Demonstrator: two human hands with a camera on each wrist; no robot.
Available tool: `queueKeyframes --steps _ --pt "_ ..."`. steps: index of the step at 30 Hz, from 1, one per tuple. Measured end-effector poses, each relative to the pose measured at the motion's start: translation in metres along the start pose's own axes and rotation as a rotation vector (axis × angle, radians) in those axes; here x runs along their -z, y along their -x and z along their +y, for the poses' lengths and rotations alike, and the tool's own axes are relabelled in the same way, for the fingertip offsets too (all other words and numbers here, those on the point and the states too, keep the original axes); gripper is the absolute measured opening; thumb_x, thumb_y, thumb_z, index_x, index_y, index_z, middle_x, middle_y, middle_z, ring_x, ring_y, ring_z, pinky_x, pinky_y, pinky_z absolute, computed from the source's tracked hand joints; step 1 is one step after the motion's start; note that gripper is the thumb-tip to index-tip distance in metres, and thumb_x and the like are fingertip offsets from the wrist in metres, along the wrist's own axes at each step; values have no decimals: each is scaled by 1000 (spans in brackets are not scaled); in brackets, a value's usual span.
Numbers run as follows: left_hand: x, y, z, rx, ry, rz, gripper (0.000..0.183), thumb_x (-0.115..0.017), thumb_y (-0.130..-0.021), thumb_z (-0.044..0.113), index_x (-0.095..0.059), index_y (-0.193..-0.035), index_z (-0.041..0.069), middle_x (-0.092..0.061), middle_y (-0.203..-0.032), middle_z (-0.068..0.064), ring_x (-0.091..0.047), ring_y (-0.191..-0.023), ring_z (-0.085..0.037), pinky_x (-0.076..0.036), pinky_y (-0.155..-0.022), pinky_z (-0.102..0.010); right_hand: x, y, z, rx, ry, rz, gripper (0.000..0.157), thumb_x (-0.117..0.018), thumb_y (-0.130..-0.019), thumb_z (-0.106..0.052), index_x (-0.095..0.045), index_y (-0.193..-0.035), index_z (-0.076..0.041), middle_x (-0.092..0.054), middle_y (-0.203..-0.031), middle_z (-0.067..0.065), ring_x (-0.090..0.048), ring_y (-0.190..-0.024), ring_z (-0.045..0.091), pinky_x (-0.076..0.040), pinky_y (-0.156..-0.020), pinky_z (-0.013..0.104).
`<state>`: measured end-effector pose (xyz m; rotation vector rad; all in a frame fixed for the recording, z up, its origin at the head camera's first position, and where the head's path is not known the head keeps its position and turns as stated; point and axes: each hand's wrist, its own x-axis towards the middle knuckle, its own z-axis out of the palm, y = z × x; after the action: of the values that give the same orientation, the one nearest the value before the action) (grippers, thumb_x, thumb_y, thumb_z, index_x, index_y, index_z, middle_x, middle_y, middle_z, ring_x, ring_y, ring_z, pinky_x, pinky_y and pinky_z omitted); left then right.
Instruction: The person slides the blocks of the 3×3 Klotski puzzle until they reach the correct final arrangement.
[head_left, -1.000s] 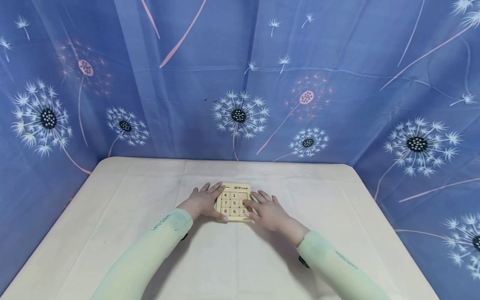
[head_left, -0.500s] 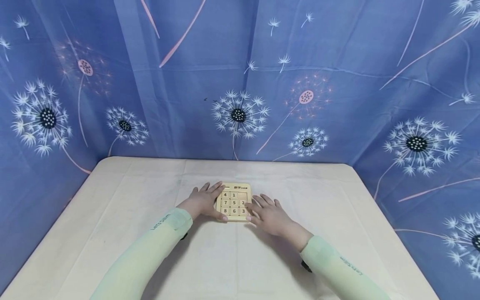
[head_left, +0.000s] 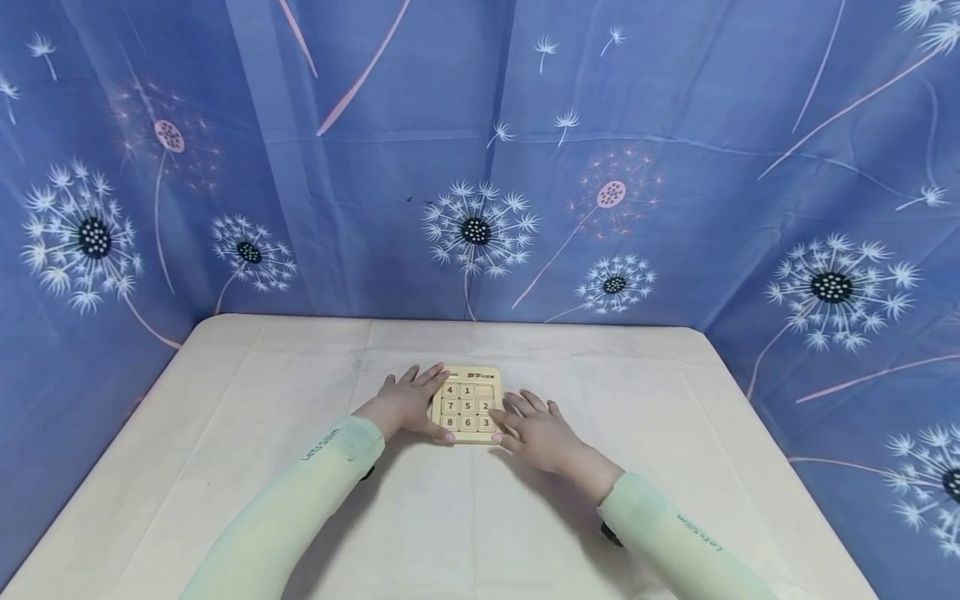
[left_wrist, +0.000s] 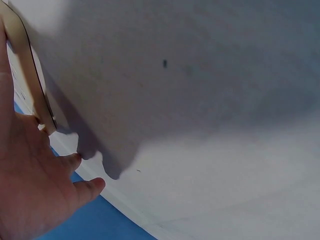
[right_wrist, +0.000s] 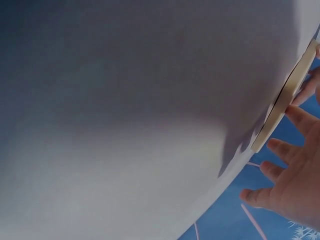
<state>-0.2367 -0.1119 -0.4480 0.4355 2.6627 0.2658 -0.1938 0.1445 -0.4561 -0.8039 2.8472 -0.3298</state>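
A pale wooden number slide puzzle (head_left: 468, 437) lies flat on the table, its square tiles reading 4, 1, then a gap, with 7, 5, 2 and 8, 6, 3 below. My left hand (head_left: 407, 406) holds the puzzle's left side, thumb at the lower corner and index finger at the upper one; the other fingers spread beyond the frame. At the right edge is my right hand (head_left: 543, 433), its index fingertip by the 2 tile (head_left: 485, 406) and thumb near the lower right corner. Its other fingers extend outside the frame. Both wrist views show the puzzle's side edge.
A pale cloth covers the table (head_left: 300, 500), which has rounded far corners. Blue curtains (head_left: 360, 208) with dandelion prints stand behind it and along both sides.
My right hand has drawn back slightly to the right, uncovering the 2 and 3 tiles. My left hand stays at the puzzle's left side, and the tiles keep their order.
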Motion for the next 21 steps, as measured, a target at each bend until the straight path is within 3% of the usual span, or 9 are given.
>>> queueKeyframes --steps 16,21 --pt "-2 -1 -1 5 13 6 119 -77 -77 69 -14 -166 23 -5 -176 5 -7 -162 -37 -13 -130 -66 -2 -4 -7 -58 -21 -1 54 -49 -106 -45 -54 -149 -14 -41 -163 17 -30 -154 45 -26 -119 76" --pt "-2 -2 -1 8 13 8 119 -77 -77 70 -14 -166 23 -5 -176 6 -7 -163 -37 -13 -130 -66 -2 -7 -4 -67 -28 3 52 -49 -106 -46 -54 -150 -17 -41 -163 17 -29 -155 45 -24 -120 77"
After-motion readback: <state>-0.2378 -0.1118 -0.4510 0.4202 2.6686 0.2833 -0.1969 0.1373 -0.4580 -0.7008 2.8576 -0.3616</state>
